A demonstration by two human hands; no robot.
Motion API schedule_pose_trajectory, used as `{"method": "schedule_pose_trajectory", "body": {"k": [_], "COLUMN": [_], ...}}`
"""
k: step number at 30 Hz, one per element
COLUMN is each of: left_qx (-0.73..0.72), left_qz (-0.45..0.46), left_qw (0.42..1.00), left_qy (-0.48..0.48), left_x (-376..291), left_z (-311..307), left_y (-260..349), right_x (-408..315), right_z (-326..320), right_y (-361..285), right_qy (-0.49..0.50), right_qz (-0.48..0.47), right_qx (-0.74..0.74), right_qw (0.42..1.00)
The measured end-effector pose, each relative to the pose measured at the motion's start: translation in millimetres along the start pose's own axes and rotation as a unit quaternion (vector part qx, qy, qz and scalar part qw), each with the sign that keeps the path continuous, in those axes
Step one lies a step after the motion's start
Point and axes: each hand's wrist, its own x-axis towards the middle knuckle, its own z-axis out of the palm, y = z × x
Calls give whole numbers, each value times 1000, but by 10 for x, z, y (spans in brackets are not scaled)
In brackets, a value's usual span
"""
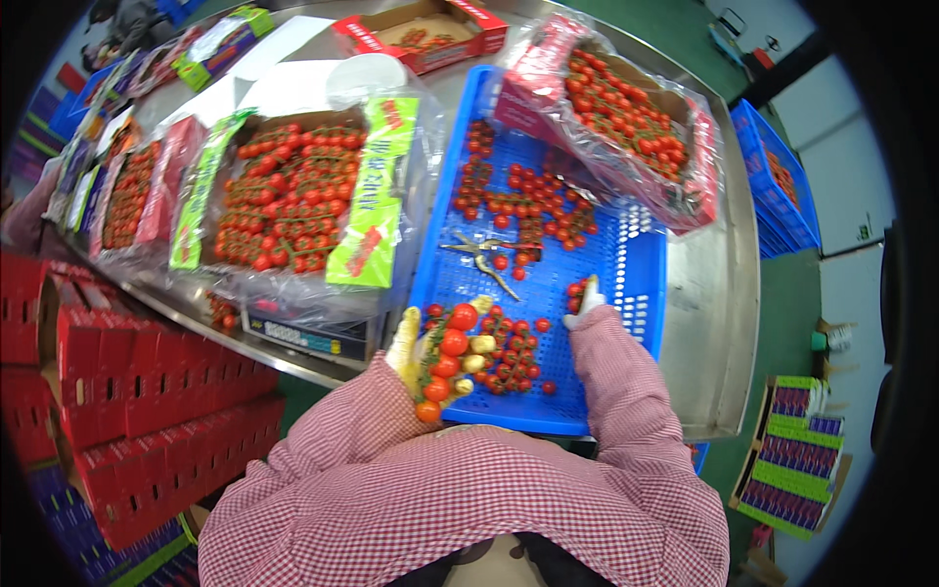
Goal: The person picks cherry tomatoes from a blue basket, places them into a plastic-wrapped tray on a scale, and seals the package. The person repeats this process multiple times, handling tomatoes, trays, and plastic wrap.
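My left hand (418, 352), in a white glove stained yellow, holds a truss of red to orange cherry tomatoes (446, 365) over the near left corner of a blue plastic crate (455, 246). At the crate's right side, my gloved right hand (593, 301) has its fingers around a small bunch of cherry tomatoes (575, 295); part of the grip is hidden. Between my hands, more trusses of tomatoes (513, 352) lie on the crate floor. Metal pruning snips (480, 257) lie open farther in, close to another group of tomatoes (539, 202).
A plastic-lined pink carton of tomatoes (543, 114) rests across the crate's far right corner. Left of the crate stands a green-sided carton of tomatoes (374, 198). An open red carton (462, 48) sits at the back of the steel table (711, 315). Red cartons (147, 367) are stacked at left.
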Motion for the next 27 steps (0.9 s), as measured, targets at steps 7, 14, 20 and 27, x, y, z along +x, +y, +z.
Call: {"method": "schedule_pose_trajectory", "body": {"k": [7, 14, 20, 27], "left_qx": [-94, 132, 246, 650], "left_qz": [-61, 285, 424, 234], "left_qw": [963, 948, 860, 690], "left_qy": [-246, 39, 142, 216], "left_x": [-156, -805, -808, 311], "left_z": [-12, 290, 386, -11], "left_y": [226, 1150, 2420, 2914], "right_x": [-560, -1247, -1328, -1734], "right_z": [-283, -180, 77, 288], "right_y": [-320, -1398, -2019, -2465], "right_qy": [-344, -429, -322, -174], "right_qz": [-268, -227, -195, -205], "right_qx": [630, 751, 785, 783], "right_qw": [643, 448, 493, 561]}}
